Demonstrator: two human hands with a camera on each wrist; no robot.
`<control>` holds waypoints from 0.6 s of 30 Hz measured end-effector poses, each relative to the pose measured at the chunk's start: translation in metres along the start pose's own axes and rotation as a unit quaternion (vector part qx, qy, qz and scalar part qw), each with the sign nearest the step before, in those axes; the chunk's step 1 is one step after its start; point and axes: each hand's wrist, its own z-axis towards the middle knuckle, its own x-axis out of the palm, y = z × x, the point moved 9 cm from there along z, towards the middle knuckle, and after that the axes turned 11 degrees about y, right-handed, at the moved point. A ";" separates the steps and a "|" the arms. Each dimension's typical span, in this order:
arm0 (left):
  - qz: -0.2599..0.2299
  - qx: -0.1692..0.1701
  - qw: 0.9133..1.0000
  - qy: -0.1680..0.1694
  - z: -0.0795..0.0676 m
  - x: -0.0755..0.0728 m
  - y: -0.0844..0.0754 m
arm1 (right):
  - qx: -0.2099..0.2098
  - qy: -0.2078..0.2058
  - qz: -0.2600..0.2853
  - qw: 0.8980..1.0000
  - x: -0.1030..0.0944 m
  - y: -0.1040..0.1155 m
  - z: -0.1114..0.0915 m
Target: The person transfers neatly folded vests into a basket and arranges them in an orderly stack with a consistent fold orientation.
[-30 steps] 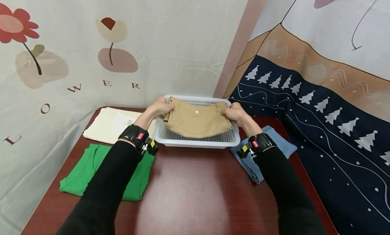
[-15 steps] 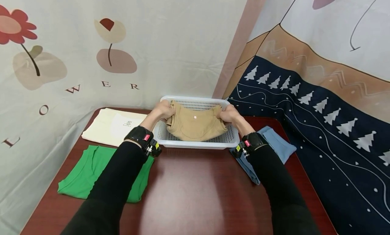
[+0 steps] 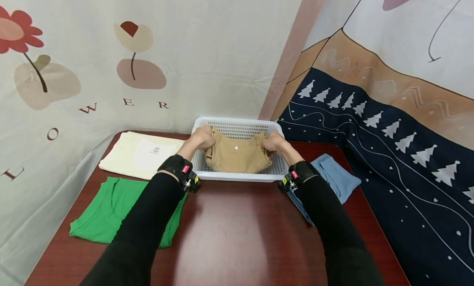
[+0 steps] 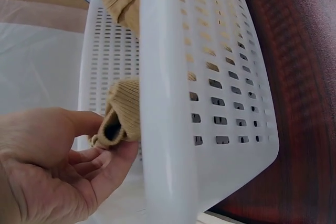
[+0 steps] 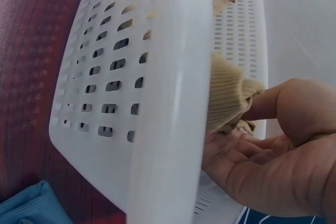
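A folded tan garment (image 3: pixel 238 154) with ribbed edges sits down inside a white perforated plastic basket (image 3: pixel 237 177). At its left end my left hand (image 3: pixel 203 138) pinches the cloth between thumb and fingers; the left wrist view shows the ribbed edge (image 4: pixel 126 106) caught there. The other end is pinched by my right hand (image 3: pixel 275 143), and its ribbed fold (image 5: pixel 231 95) shows between thumb and fingers in the right wrist view. Both hands are within the basket's rim. The basket's front wall covers the garment's lower part in both wrist views.
Left of the basket lie a folded cream garment (image 3: pixel 140 154) and, nearer, a folded green garment (image 3: pixel 107 210). A folded blue garment (image 3: pixel 335 177) rests at the right, partly under my right forearm. Printed cloth hangs behind the dark red table (image 3: pixel 229 232).
Both hands have moved slightly inward and lower, taking the tan garment from around rim height down into the basket. The hands have kept hold of its two ends.
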 end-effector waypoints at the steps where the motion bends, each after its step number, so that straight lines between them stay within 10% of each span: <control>1: 0.008 -0.003 1.000 -0.003 -0.006 0.001 -0.004 | 0.001 0.001 -0.006 1.000 0.000 0.000 0.000; 3: 0.037 -0.024 0.999 -0.005 -0.029 0.002 -0.018 | 0.001 -0.001 -0.017 1.000 0.000 0.001 0.001; 18: 0.126 -0.054 0.990 -0.021 -0.050 0.011 -0.033 | 0.060 -0.014 -0.166 0.984 -0.006 -0.029 0.058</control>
